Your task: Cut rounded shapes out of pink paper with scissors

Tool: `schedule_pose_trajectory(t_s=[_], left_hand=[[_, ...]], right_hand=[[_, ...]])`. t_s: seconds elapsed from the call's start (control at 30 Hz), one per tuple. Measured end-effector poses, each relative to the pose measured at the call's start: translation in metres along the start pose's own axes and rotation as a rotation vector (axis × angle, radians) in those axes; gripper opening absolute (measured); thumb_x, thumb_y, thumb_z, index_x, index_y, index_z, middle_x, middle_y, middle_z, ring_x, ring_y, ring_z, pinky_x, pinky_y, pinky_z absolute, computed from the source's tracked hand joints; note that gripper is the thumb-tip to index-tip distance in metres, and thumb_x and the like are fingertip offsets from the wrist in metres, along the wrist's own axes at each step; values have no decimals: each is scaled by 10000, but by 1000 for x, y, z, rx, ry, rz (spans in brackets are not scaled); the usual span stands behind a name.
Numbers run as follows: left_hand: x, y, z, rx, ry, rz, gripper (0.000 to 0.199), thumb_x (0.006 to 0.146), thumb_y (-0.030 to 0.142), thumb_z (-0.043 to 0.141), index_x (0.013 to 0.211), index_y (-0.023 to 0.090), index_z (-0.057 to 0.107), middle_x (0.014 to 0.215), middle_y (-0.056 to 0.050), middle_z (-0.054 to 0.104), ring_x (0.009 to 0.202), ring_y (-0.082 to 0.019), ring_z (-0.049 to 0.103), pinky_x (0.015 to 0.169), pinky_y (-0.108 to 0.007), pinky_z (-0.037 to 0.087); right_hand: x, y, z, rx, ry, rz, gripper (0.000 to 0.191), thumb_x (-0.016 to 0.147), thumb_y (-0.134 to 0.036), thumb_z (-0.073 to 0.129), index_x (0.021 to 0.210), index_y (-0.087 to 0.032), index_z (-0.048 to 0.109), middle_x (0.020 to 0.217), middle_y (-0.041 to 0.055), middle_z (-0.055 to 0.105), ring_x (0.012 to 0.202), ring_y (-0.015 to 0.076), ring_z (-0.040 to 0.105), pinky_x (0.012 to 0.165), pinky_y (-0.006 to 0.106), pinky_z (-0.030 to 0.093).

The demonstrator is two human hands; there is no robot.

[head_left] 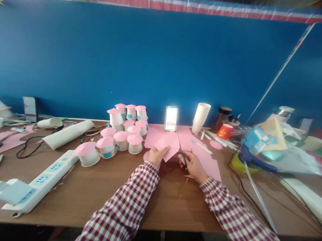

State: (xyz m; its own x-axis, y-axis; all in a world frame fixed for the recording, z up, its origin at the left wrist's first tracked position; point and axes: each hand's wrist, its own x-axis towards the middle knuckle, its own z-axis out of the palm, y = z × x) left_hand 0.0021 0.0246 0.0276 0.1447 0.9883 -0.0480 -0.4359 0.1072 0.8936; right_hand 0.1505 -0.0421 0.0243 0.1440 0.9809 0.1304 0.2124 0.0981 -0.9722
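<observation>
My left hand (157, 157) pinches a piece of pink paper (168, 143) by its near left edge, thumb on top. Closed around the handles of a pair of scissors (179, 144) is my right hand (192, 163); the blades point away from me along the paper's right edge. Larger pink sheets (207, 163) lie under and beside both hands. A thin curled paper offcut (188, 177) rests near my right hand. Left of my hands stand several white paper cups with pink cone tops (135, 144), some of them stacked.
A white power strip (52, 174) lies at the left, near a row of nested cups (69, 135). Behind the paper stand a phone (171, 118) and a white cup stack (201, 118). A red cup (224, 132), a blue glue gun (257, 160) and cables are at the right.
</observation>
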Motion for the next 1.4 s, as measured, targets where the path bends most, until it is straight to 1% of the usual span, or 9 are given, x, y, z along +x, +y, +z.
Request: schedule_pose_trajectory(t_s=[0.13,0.27,0.4,0.57,0.8,1.0,1.13,1.4], left_hand=[[1,-1,0,-7,3,-12,396,529,308,815,831,84,691,896,-155,704,836,-254,663,788,-373,532],[1,-1,0,-35,-19,-28,408,516,303,824,828,76,691,880,-157,704,808,-244,664,777,-369,534],[0,1,1,-17,-7,-31,418,513,303,826,833,72,689,867,-153,706,791,-239,662,774,-377,535],[-1,2,0,-21,-13,-38,423,517,296,826,851,78,685,896,-158,703,809,-249,660,776,-387,535],[3,-2,-3,5,-35,-24,459,530,315,821,893,72,678,927,-162,698,842,-251,658,804,-382,527],[4,-4,-4,-4,-34,-27,451,534,311,819,894,79,680,940,-162,697,842,-249,658,802,-385,530],[4,-1,-3,-12,-19,-33,442,531,300,821,884,74,681,948,-167,695,845,-246,657,812,-382,526],[3,0,-3,6,-11,-41,431,532,296,817,879,78,684,927,-155,700,839,-247,661,806,-376,528]], right_hand=[[0,-1,0,5,2,20,477,748,-530,591,1032,-148,628,605,3,567,506,121,531,416,207,397],[-1,-4,0,6,9,26,485,746,-525,595,1040,-142,625,608,6,567,509,119,529,418,207,400],[-1,-4,0,5,13,22,485,740,-531,599,1033,-146,628,616,11,575,516,125,535,421,213,406],[0,-2,-1,16,6,17,459,753,-519,594,1019,-147,631,607,0,560,506,114,522,422,206,396],[1,1,-2,-11,-5,-3,465,771,-509,579,1045,-135,615,607,-4,549,505,108,516,405,188,372],[1,2,-2,-33,-9,-27,452,778,-511,570,1031,-139,620,608,-6,548,505,111,517,410,194,371],[1,2,-2,-31,-13,-33,458,781,-504,572,1059,-142,615,600,-13,540,503,110,511,414,198,369],[2,3,-2,-20,-23,-34,397,788,-485,579,992,-147,617,591,-22,537,496,99,503,427,198,374]])
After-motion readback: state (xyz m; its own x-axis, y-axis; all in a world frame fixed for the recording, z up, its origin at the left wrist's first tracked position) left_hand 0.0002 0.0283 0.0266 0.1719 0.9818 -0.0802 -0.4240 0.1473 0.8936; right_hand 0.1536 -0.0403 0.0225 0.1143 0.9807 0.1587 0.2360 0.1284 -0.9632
